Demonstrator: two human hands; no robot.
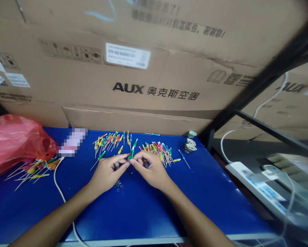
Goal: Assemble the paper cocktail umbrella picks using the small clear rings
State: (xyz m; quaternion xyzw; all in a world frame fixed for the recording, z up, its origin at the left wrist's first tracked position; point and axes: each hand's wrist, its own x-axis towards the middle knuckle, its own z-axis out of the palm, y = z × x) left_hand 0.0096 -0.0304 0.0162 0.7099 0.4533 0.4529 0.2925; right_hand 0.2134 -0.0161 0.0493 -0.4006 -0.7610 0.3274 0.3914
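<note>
Left hand: I am pinching with the left hand [109, 171], its thumb and forefinger closing on one side of a small green umbrella [131, 154].
Right hand: I am gripping the other side with the right hand [154, 171], fingertips meeting the left's.
Green umbrella: it is standing roughly upright between my fingertips, looking mostly folded.
Rings: small clear rings [119, 185] are lying just nearer me than the grip.
Left cluster: beyond and left of the grip, folded umbrellas [110, 139] are lying side by side.
Right cluster: a denser bunch [159, 149] is lying right of the grip, with a blue umbrella [183, 156] sitting apart, farther right.
Red bag: far left of the grip, a red bag [17, 137] is resting beside looser umbrellas [33, 168].
Progress: one umbrella is being handled; many others are lying folded. I am not able to tell which are finished or how many are remaining.
</note>
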